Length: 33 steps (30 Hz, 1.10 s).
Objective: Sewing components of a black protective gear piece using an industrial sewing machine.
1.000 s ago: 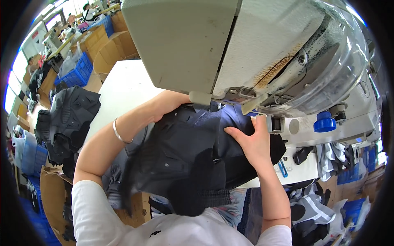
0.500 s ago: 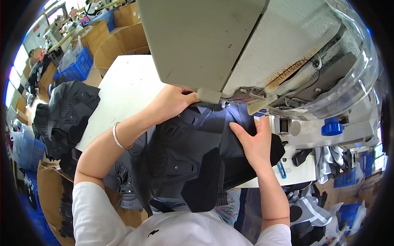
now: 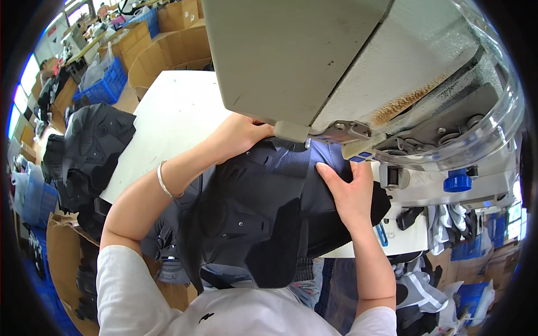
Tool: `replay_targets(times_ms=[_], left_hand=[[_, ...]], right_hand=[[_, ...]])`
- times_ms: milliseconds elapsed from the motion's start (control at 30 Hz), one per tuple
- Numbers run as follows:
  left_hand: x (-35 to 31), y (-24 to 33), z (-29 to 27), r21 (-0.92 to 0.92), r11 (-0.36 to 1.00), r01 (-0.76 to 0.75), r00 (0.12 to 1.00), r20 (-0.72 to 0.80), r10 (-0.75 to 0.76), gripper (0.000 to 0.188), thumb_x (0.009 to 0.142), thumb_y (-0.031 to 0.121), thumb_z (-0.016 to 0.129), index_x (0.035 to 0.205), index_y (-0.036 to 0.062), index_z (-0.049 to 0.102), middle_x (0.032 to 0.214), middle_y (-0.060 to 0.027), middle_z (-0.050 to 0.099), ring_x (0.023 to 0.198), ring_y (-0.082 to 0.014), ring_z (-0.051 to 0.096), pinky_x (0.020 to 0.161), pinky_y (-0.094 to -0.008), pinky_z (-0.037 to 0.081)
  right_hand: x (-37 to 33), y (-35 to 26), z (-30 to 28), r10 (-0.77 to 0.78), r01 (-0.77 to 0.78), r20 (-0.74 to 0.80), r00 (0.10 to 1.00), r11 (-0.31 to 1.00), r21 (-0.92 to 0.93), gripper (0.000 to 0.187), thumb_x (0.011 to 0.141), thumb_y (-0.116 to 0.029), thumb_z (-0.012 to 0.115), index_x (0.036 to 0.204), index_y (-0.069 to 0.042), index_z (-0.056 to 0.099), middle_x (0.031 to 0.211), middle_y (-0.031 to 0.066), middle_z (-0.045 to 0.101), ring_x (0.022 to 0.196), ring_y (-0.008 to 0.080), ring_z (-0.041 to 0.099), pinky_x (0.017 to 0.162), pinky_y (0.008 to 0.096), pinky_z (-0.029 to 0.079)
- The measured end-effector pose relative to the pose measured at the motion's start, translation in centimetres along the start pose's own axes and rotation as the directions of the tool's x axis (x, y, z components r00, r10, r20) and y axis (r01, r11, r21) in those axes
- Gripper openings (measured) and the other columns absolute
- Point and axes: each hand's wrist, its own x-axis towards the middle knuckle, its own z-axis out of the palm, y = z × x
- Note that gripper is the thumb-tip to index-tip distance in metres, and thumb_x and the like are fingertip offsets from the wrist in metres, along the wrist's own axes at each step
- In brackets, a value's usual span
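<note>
A large black molded fabric piece (image 3: 224, 215) with raised panels hangs from the sewing machine's (image 3: 291, 61) bed toward my lap. My left hand (image 3: 244, 137) pinches its far edge just left of the needle area, with fingertips partly hidden by the machine head. On the right part of the piece, my right hand (image 3: 354, 196) lies with the thumb spread across the smooth dark fabric; its other fingers reach up and vanish behind the machine. The needle and the stitching point are hidden by the machine head.
More black molded pieces (image 3: 92, 151) are heaped left of the white tabletop (image 3: 162, 112). A blue-handled cutter (image 3: 382, 234) lies right of my right forearm. A blue knob (image 3: 458, 181) sits on the machine. Cardboard boxes (image 3: 168, 59) and a blue crate (image 3: 106, 83) stand behind.
The view has shifted a little, so the machine sits slightly higher and farther right. Both hands keep nearly the same places on the black piece. A dark thread visible on the machine earlier no longer shows.
</note>
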Motion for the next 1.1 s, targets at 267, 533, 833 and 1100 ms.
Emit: replay_targets(times_ms=[267, 533, 833, 1100], left_hand=[[0.3, -2.9, -0.4, 0.139, 0.988, 0.073, 0.997, -0.033, -0.069, 0.036, 0.090, 0.029, 0.060, 0.109, -0.0014, 0.067, 0.103, -0.0131, 0.069, 0.096, -0.0188, 0.063, 0.085, -0.0280, 0.047], [-1.9, -2.6, -1.5, 0.268, 0.956, 0.118, 0.992, 0.010, -0.125, 0.067, 0.083, 0.060, 0.063, 0.095, -0.0055, 0.069, 0.082, -0.0140, 0.069, 0.075, -0.0192, 0.066, 0.072, -0.0303, 0.052], [-1.1, -1.7, -1.7, -0.015, 0.828, 0.560, 0.808, 0.232, -0.542, 0.059, 0.091, 0.056, 0.057, 0.098, -0.0015, 0.071, 0.087, -0.0095, 0.069, 0.074, -0.0114, 0.065, 0.069, -0.0251, 0.053], [-1.6, -1.4, -1.8, 0.254, 0.954, 0.159, 0.982, 0.056, -0.178, 0.056, 0.084, 0.050, 0.069, 0.104, -0.0022, 0.071, 0.081, -0.0067, 0.069, 0.071, -0.0099, 0.060, 0.068, -0.0240, 0.049]], right_hand=[[-0.2, -0.1, -0.7, 0.046, -0.045, 0.012, 0.999, 0.998, -0.036, 0.041, 0.077, -0.009, 0.078, 0.100, 0.003, 0.048, 0.095, 0.0151, 0.065, 0.087, 0.0157, 0.063, 0.077, 0.0285, 0.051], [-0.3, -2.1, -2.7, -0.099, 0.162, 0.340, 0.935, 0.974, -0.161, 0.013, 0.080, -0.007, 0.067, 0.092, -0.009, 0.073, 0.099, 0.0080, 0.068, 0.091, 0.0236, 0.063, 0.086, 0.0324, 0.045], [0.0, -2.4, -3.1, -0.093, 0.253, 0.412, 0.906, 0.900, -0.355, 0.021, 0.083, -0.014, 0.065, 0.101, -0.018, 0.074, 0.096, 0.0110, 0.068, 0.099, 0.0291, 0.059, 0.101, 0.0390, 0.040], [0.2, -1.8, -3.2, -0.085, 0.173, 0.412, 0.907, 0.968, -0.182, 0.019, 0.080, -0.010, 0.069, 0.097, -0.014, 0.075, 0.092, 0.0056, 0.067, 0.088, 0.0211, 0.056, 0.086, 0.0318, 0.044]])
